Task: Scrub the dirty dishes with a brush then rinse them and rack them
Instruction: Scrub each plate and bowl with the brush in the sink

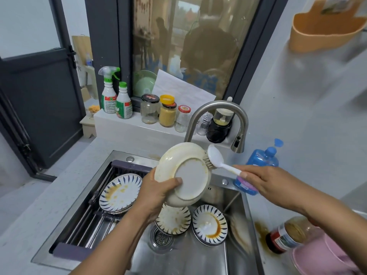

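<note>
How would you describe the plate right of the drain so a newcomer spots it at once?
Start at the steel sink, then find the round drain in its floor. The plate lies just right of it, on a small stack. Unlike its yellow-smeared neighbour, it carries a brown crescent of sauce and lies fully uncovered.

You see a cream plate [184, 175] stained yellow-brown, a white brush [217, 158], and blue-striped white plates [121, 192] streaked orange.

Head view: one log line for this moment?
step=scrubbing | left hand grips plate, underside toward camera | right hand holds brush, bristles on plate rim | sink: dirty plates waiting
</note>
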Available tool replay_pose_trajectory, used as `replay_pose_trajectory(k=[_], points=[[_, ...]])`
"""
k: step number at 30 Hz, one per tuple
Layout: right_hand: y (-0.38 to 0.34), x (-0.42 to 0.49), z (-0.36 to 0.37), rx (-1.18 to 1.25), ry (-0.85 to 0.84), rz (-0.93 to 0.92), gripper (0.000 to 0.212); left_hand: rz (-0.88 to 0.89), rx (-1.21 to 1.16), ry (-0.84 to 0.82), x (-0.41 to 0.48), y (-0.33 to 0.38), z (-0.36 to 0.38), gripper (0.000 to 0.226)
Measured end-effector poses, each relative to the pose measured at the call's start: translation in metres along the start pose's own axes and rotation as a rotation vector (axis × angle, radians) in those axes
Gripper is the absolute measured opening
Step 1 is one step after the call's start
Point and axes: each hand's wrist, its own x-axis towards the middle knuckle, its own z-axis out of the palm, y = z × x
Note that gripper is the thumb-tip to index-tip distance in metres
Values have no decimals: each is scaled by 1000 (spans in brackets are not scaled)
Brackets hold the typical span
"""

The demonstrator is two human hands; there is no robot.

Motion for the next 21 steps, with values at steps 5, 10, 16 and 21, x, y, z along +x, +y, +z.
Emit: replay_pose_trajectory(k=[5, 10, 16, 21], points=[[-31, -1, -16, 36, -17, -82, 31, 19, 211, -114, 0, 8, -7, 66], [-31, 3, -30, 146, -56, -29, 32, 24, 132, -151, -5, 11, -7, 72], [-5, -13, -11, 589, -125, 184, 24, -8, -304, -80, -4, 11, -13, 60], [-32, -3, 17, 763, 107, 137, 20, -52, -551, -169, -11, 1, 6, 66]])
